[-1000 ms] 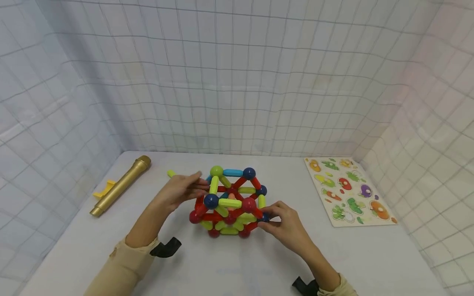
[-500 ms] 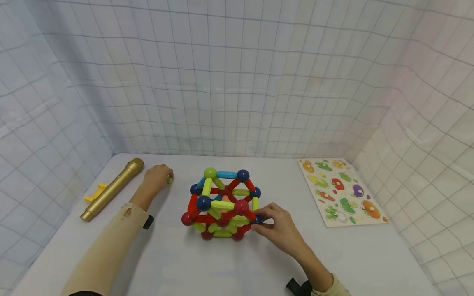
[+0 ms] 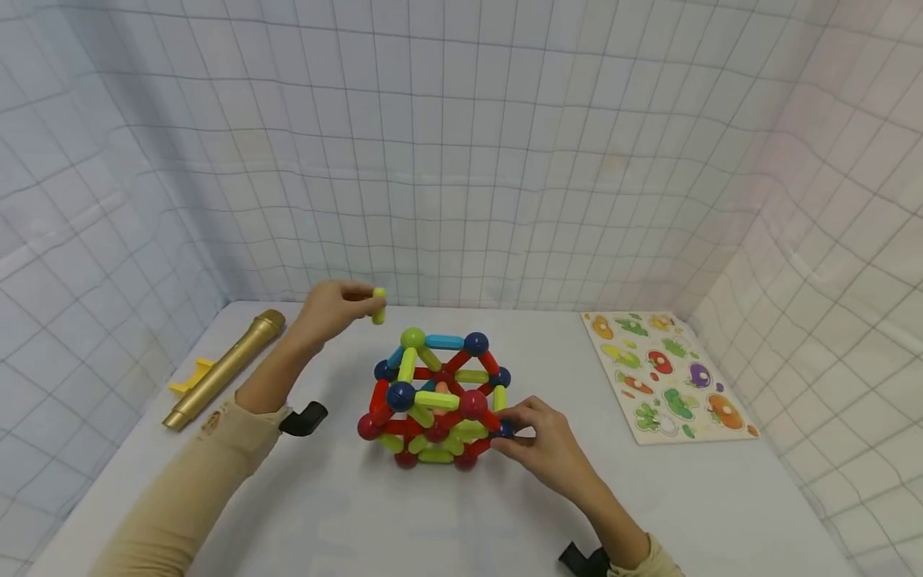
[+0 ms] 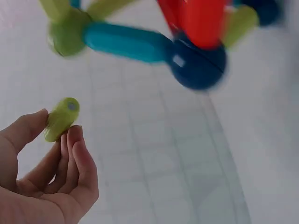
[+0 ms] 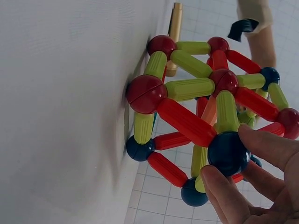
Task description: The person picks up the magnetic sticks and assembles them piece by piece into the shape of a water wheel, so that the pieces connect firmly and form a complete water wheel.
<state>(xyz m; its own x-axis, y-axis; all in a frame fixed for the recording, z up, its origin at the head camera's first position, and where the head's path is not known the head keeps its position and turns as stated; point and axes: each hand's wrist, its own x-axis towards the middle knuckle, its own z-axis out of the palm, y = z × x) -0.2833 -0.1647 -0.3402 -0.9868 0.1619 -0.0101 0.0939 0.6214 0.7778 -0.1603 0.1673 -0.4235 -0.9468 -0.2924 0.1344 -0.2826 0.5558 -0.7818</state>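
A framework of magnetic rods and balls (image 3: pixel 436 401) in red, yellow-green and blue stands on the white table. My left hand (image 3: pixel 335 308) is raised behind and left of it, pinching a short yellow-green magnetic rod (image 4: pixel 62 119) between thumb and fingertips. That rod is apart from the framework; the left wrist view shows its round end with a grey spot. At the framework's right side, my right hand (image 3: pixel 546 442) holds a dark blue ball (image 5: pixel 229 153) between thumb and fingers. Red and yellow-green rods join this ball to the rest.
On the left of the table lies a gold microphone (image 3: pixel 225 370), with a yellow plastic piece (image 3: pixel 191 377) beside it. A vegetable puzzle board (image 3: pixel 667 377) lies at the right. White grid-patterned sheets (image 3: pixel 469 160) rise around the table.
My left hand left the framework, reached to the yellow-green rod on the table at the left, then lifted it up and rightward. The right hand stays at the blue ball.
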